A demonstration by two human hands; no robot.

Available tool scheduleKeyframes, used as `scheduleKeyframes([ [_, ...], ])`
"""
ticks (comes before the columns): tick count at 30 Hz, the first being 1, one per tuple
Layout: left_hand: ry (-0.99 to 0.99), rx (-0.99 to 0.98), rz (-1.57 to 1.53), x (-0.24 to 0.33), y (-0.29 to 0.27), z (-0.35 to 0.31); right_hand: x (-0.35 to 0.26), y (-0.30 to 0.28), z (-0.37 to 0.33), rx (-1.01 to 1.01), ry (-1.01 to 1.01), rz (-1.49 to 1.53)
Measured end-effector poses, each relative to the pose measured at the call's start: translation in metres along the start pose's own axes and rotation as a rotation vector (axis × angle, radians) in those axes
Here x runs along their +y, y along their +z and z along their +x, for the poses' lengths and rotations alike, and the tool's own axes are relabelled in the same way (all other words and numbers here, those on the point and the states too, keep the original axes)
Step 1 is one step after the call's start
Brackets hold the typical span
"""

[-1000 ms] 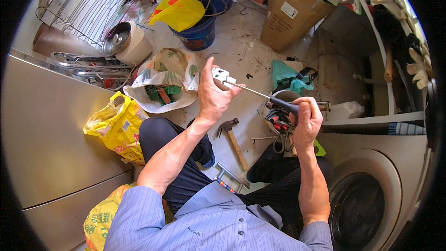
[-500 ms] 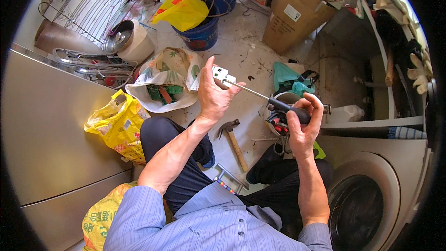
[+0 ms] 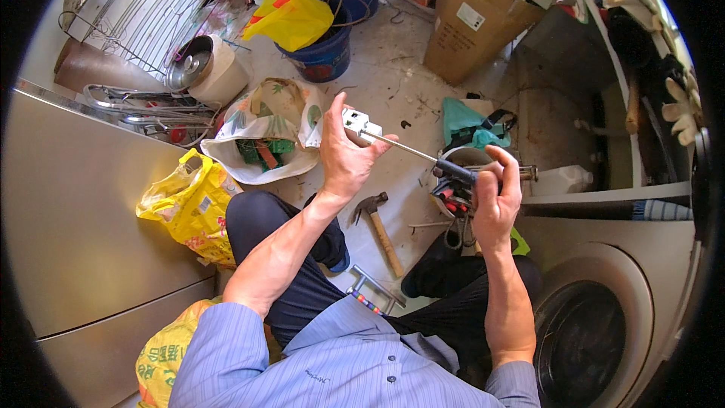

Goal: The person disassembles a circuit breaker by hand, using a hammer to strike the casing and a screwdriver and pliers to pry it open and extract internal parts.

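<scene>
My left hand (image 3: 347,147) grips a small white plastic block with dark square openings (image 3: 358,125), like an electrical part, between thumb and fingers. The fingers of my right hand (image 3: 497,200) are closed around the dark handle of a screwdriver (image 3: 408,149). Its thin metal shaft slants up to the left, and the tip meets the near side of the white block; the exact contact point is too small to make out. Both hands are raised over the floor in front of my lap. Below them a claw hammer with a wooden handle (image 3: 383,240) lies between my feet.
A tub of hand tools (image 3: 451,200) stands beneath my right hand. Bags surround me: a white one with green pieces (image 3: 245,174) and a yellow one (image 3: 192,211) at left. A blue bucket (image 3: 321,60) and cardboard box (image 3: 472,30) stand ahead, a front-loading washer (image 3: 593,325) at right.
My right hand's fingers have shifted their grip on the screwdriver handle, coming round it. The white block and my left hand stay almost where they were.
</scene>
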State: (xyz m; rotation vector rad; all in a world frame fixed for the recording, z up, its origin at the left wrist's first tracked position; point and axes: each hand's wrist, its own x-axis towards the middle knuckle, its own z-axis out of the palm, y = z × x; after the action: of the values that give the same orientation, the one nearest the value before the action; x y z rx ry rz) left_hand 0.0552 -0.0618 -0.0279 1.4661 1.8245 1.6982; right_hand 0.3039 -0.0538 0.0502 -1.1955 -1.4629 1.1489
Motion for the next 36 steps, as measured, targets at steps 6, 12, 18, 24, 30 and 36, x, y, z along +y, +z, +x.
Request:
scheduleKeyframes([
  [6, 0.159, 0.042, 0.094, 0.017, -0.006, 0.007, 0.012, -0.004, 0.003, 0.025, -0.141, 0.064],
  [12, 0.247, 0.093, 0.072, 0.024, -0.015, 0.016, 0.015, 0.009, 0.005, 0.03, 0.006, 0.326],
  [18, 0.369, 0.121, 0.184, 0.031, -0.029, 0.021, 0.023, 0.01, 0.008, 0.009, 0.156, 0.156],
  [24, 0.462, 0.145, 0.195, 0.04, -0.034, 0.022, 0.025, 0.011, 0.016, 0.022, 0.287, 0.707],
  [30, 0.446, 0.157, 0.178, 0.04, -0.028, 0.02, 0.032, 0.014, 0.015, 0.018, 0.435, 0.631],
  [36, 0.395, 0.178, 0.183, 0.036, -0.032, 0.022, 0.012, 0.036, 0.009, 0.157, 0.35, 0.638],
])
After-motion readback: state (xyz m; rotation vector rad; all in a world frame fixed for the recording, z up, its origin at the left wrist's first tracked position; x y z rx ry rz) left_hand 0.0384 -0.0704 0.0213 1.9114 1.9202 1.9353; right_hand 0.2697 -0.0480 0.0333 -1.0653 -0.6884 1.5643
